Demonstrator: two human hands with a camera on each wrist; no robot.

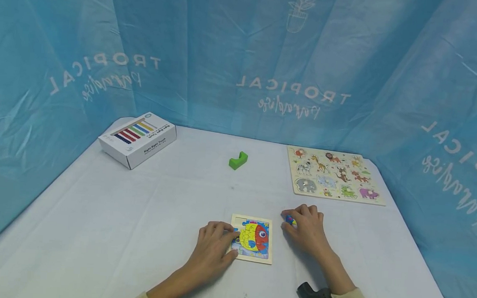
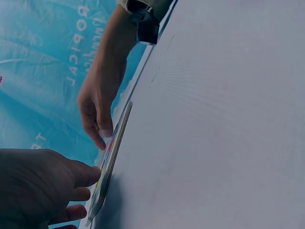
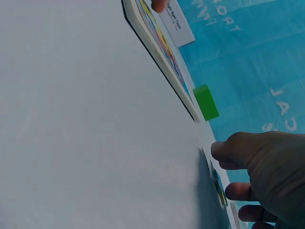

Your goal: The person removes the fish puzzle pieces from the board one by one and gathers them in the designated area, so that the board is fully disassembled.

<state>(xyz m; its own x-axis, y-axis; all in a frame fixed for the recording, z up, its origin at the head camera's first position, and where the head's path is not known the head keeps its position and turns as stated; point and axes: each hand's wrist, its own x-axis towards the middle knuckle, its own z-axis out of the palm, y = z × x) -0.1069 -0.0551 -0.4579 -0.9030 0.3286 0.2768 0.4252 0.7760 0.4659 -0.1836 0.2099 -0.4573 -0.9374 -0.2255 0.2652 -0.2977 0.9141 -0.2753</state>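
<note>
A small framed fish puzzle [image 1: 255, 239] in yellow, red and blue lies flat on the white table. My left hand [image 1: 212, 250] is at its left edge, with fingers [image 1: 235, 234] reaching over the frame onto the picture. In the left wrist view, that hand's thumb is beside the thin puzzle [image 2: 113, 148], seen edge-on. To the right of the frame, my right hand [image 1: 307, 228] is around a small blue puzzle piece [image 1: 290, 220]. The right wrist view shows the piece [image 3: 219, 188] low by the table, apart from the thumb; the hand partly hides it.
Beyond the puzzle sits a green curved block [image 1: 238, 161]. A wooden animal board [image 1: 337, 175] lies at the back right, and a white box [image 1: 138, 139] at the back left. A blue printed curtain [image 1: 244, 53] surrounds the table [image 1: 107, 223]. Around the right wrist is a black strap mount [image 1: 314, 296].
</note>
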